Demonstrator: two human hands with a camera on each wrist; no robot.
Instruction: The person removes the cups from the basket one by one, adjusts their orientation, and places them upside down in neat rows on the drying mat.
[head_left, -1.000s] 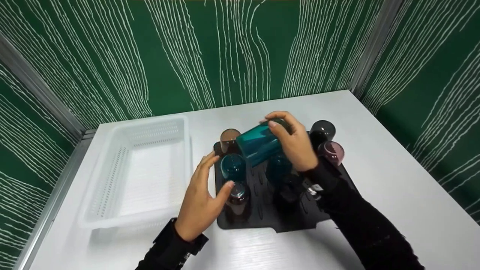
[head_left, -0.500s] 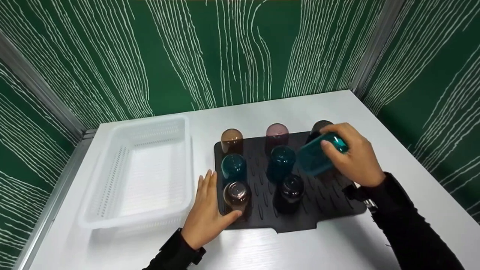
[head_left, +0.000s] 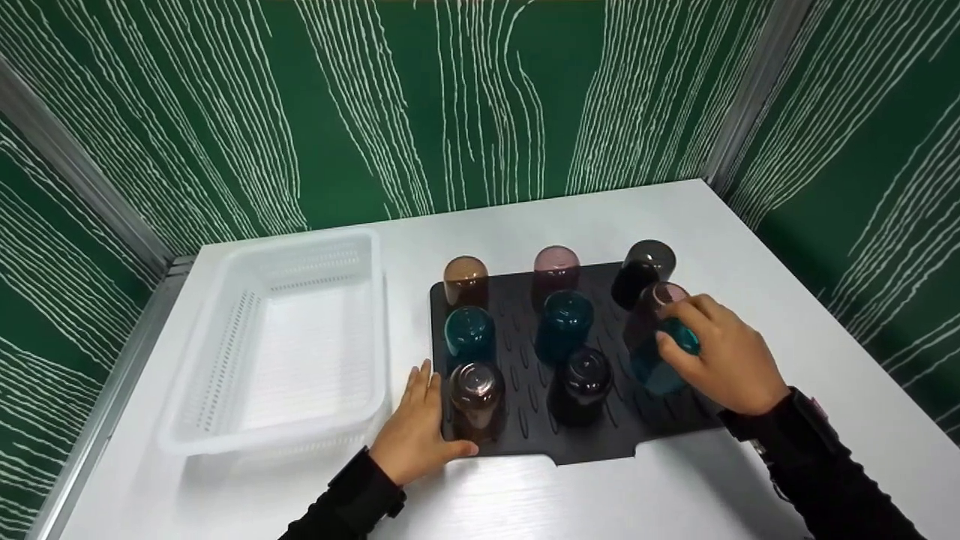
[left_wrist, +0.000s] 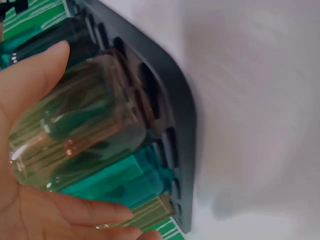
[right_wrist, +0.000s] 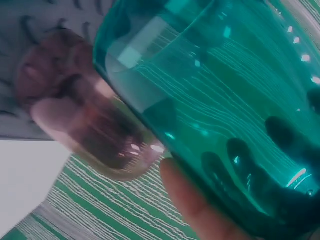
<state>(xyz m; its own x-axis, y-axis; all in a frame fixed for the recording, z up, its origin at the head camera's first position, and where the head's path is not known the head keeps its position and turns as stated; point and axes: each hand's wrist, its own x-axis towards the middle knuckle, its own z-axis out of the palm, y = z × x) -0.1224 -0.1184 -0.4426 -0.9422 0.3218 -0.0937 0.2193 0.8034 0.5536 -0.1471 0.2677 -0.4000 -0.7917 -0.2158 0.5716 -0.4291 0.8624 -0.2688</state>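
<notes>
My right hand (head_left: 729,361) grips a teal drinking glass (head_left: 660,373), base up and slightly tilted, close over the right front of the black drying mat (head_left: 525,442). The right wrist view shows the fingers behind the teal wall and a pink glass (right_wrist: 85,110) just beyond. At the mat's front left corner, my left hand (head_left: 412,439) lies with fingers straight along the edge and thumb out across the front. It stands around an upturned brownish glass (head_left: 478,397); in the left wrist view the thumb overlaps a dark glass behind.
More upturned glasses stand on the mat: amber (head_left: 466,281), pink (head_left: 556,270) and dark grey (head_left: 646,270) at the back, teal ones (head_left: 566,322) in the middle, a black one (head_left: 586,379) in front. A white plastic basket (head_left: 375,330) sits left on the white table (head_left: 787,315).
My right hand has carried the teal glass rightward and then down toward the mat, turning it more upright. My left hand has drawn back toward the mat's front left corner.
</notes>
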